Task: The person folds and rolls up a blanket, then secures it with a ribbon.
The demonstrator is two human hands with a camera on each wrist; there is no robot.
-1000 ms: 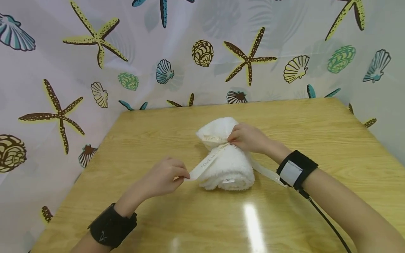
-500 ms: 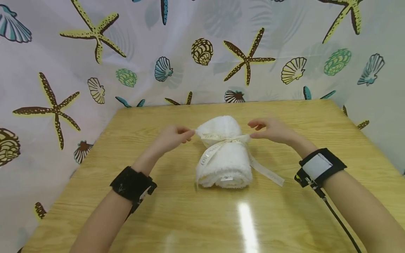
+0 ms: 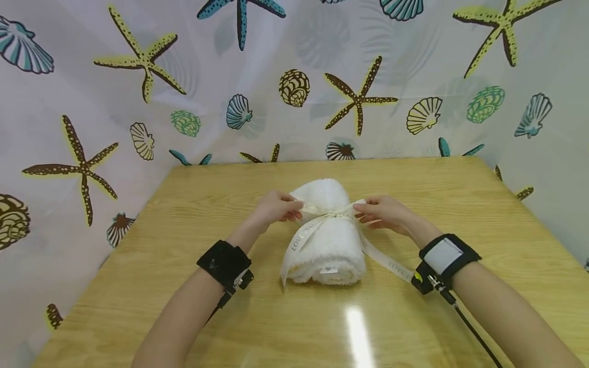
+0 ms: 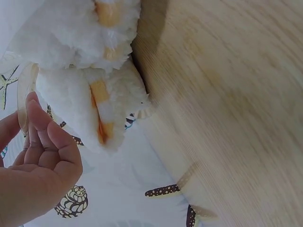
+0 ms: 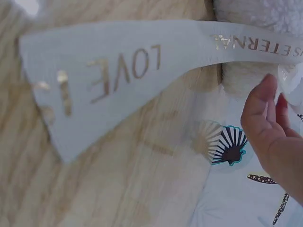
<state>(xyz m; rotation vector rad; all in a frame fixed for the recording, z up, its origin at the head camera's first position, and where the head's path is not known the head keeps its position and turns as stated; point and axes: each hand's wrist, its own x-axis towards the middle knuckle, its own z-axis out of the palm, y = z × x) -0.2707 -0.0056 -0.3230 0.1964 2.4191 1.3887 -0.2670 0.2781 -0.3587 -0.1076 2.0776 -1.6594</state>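
A rolled white towel [image 3: 327, 243] lies in the middle of the wooden table [image 3: 460, 204], bound by a cream ribbon [image 3: 329, 210] with gold lettering. My left hand [image 3: 296, 210] pinches the ribbon loop on the towel's left side, and my right hand [image 3: 361, 211] pinches the loop on the right. Two ribbon tails hang down, one over the towel's front left [image 3: 294, 245], one across the table [image 3: 388, 263]. The left wrist view shows my fingers [image 4: 40, 142] at the loop [image 4: 21, 92] beside the towel [image 4: 80, 71]. The right wrist view shows the lettered tail [image 5: 132, 71] and my fingers [image 5: 265, 123].
A curtain [image 3: 138, 102] printed with starfish and shells surrounds the table at the back and both sides. Black wrist bands [image 3: 223, 263] sit on both arms, and a cable [image 3: 474, 332] trails from the right one.
One second ago my left hand pulled a ribbon tail at the towel's front left while the right held the knot. Both hands have moved to the ribbon loops on either side.
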